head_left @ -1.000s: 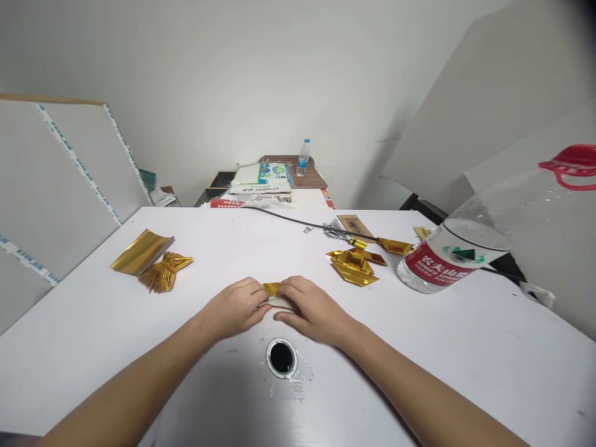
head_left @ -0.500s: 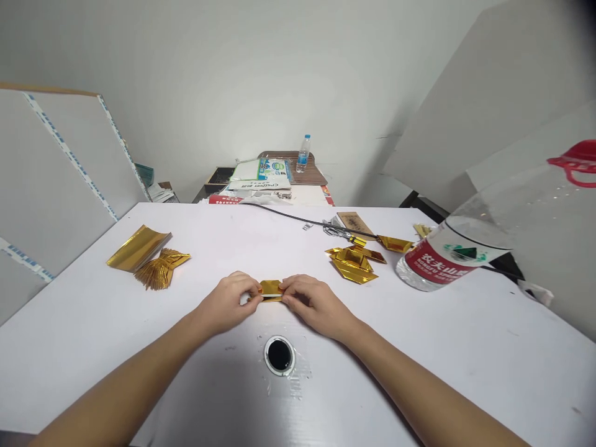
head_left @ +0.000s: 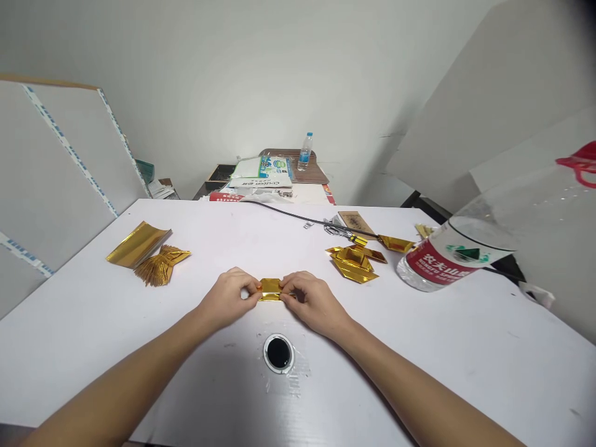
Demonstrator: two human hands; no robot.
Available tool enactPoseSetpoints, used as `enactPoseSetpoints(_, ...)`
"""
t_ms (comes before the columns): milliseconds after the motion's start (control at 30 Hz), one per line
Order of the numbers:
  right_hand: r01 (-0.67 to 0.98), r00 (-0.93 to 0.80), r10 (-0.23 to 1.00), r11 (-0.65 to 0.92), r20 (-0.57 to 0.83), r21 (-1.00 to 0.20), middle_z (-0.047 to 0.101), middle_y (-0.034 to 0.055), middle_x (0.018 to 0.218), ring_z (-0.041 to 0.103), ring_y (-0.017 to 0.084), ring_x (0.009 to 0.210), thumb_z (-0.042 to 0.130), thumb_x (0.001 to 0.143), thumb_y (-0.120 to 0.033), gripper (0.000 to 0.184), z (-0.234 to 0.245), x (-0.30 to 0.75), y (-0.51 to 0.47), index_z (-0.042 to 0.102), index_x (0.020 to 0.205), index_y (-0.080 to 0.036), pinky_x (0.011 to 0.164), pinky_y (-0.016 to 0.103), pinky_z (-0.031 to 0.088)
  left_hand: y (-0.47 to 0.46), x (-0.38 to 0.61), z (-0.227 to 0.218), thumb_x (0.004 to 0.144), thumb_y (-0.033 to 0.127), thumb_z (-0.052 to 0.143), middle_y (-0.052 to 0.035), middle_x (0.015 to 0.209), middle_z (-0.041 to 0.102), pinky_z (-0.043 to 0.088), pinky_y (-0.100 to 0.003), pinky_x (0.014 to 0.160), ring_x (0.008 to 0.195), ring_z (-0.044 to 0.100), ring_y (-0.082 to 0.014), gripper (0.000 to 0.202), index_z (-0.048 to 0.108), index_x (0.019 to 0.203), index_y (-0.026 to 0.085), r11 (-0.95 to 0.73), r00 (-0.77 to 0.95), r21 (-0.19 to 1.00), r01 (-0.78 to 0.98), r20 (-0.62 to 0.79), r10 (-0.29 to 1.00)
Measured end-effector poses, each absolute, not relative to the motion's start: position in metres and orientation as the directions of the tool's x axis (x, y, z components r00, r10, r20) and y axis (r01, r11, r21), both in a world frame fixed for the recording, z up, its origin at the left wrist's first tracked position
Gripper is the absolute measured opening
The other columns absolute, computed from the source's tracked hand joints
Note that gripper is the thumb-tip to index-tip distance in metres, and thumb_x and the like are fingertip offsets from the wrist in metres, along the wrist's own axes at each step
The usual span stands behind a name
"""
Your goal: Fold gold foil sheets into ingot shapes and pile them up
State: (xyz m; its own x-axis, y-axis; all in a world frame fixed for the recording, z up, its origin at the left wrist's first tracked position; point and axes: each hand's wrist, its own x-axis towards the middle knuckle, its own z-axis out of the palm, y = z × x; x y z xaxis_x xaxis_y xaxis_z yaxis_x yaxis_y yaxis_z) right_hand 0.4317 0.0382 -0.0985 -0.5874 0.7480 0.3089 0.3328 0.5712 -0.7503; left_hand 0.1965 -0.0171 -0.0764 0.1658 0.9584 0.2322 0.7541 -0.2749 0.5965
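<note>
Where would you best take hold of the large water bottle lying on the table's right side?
Take the large water bottle round its clear body above the red label, coming from above: it lies on its side, cap pointing right, so the round barrel faces up.

white table (head_left: 139, 347) | gold foil sheets (head_left: 138, 244) | folded gold pieces (head_left: 354, 261) | water bottle (head_left: 465, 251)

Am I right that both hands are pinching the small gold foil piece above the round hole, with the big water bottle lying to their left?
Not quite: the head view shows the water bottle to the right. Left hand and right hand do pinch the gold foil piece above the round hole.
</note>
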Motion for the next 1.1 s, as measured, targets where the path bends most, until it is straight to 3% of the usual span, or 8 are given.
enactPoseSetpoints(433,0.380,-0.601,0.755,0.560,0.264,-0.736,0.073,0.0052,0.104,0.065,0.018,0.099,0.063,0.093,-0.019,0.010,-0.0972,0.4315,0.0391,0.069,0.085,-0.018,0.090,0.034,0.052,-0.0167,0.1979,-0.0706,0.086,0.018,0.071,0.0044,0.097,0.079,0.053,-0.031,0.090,0.095,0.070,-0.0159,0.016,0.071,0.070,0.021,-0.193,0.131,0.635,0.748,0.144,0.981)
enactPoseSetpoints(800,0.365,-0.598,0.754,0.558,0.271,-0.745,0.072,0.0036,0.102,0.063,0.017,0.096,0.064,0.092,-0.017,0.007,-0.0996,0.4321,0.0406,0.067,0.086,-0.018,0.086,0.033,0.048,-0.0165,0.1968,-0.0692,0.087,0.019,0.070,0.0048,0.100,0.078,0.049,-0.030,0.092,0.098,0.069,-0.0148,0.016,0.070,0.071,0.020,-0.125,0.105,0.685,0.718,0.071,0.992)
enactPoseSetpoints(1100,0.377,-0.639,0.708,0.630,0.301,-0.679,0.069,0.0042,0.100,0.058,0.018,0.094,0.060,0.093,-0.016,0.006,-0.1011,0.4325,0.0418,0.065,0.095,-0.019,0.087,0.034,0.044,-0.0157,0.1958,-0.0732,0.087,0.019,0.072,0.0046,0.102,0.078,0.048,-0.030,0.093,0.099,0.069,-0.0152,0.018,0.066,0.070,0.019,-0.139,0.114,0.680,0.720,0.082,0.990)
